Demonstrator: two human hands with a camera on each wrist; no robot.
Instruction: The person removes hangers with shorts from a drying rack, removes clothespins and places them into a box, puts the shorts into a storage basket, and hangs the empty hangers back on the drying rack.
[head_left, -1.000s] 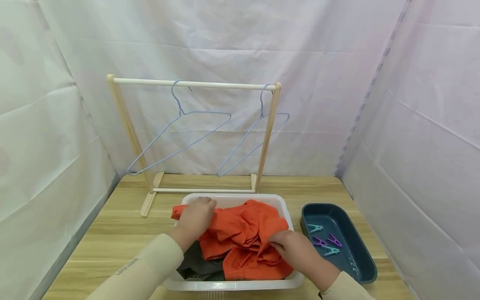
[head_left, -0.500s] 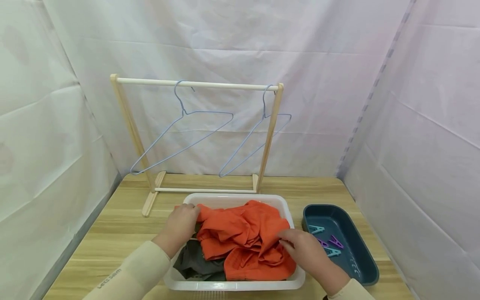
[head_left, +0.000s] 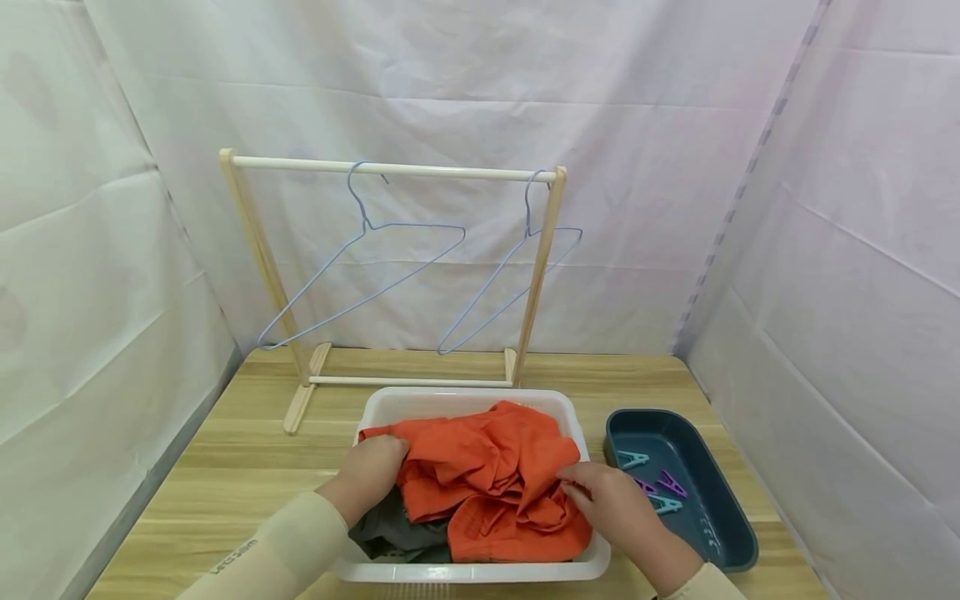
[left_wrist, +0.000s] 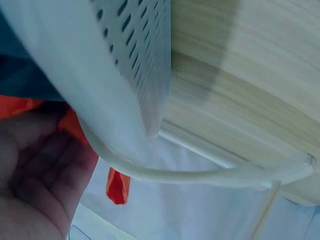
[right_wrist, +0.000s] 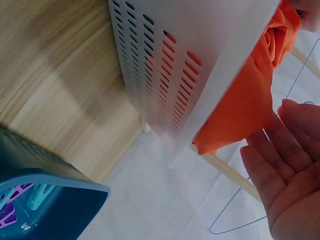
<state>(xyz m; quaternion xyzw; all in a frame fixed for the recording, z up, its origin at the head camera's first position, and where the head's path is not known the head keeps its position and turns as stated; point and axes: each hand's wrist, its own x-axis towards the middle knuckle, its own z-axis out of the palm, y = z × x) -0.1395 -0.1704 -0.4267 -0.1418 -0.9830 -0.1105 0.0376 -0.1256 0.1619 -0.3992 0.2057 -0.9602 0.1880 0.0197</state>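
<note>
A crumpled orange garment (head_left: 487,467) lies in the white plastic basket (head_left: 468,572), over a dark grey-green cloth (head_left: 397,533). My left hand (head_left: 371,471) grips the garment at its left end, near the basket's left rim. In the left wrist view, the fingers (left_wrist: 67,175) curl around a bit of orange fabric, and a short orange end hangs past the rim. At the garment's right side my right hand (head_left: 611,500) pinches a fold. The right wrist view shows this hand's fingers (right_wrist: 265,175) bent loosely at the fabric's edge, palm turned to the camera.
A wooden rack (head_left: 540,275) stands behind the basket. Two blue wire hangers, one left (head_left: 408,225) and one right (head_left: 480,300), hang from its bar. To the right, a dark teal tray (head_left: 720,492) holds purple and turquoise clothespins (head_left: 666,503). White sheets enclose the table (head_left: 225,467).
My left hand has come down and left from the garment's upper side, then slightly back right, regripping its left end. My right hand has shifted slightly right. The garment stays in the basket.
</note>
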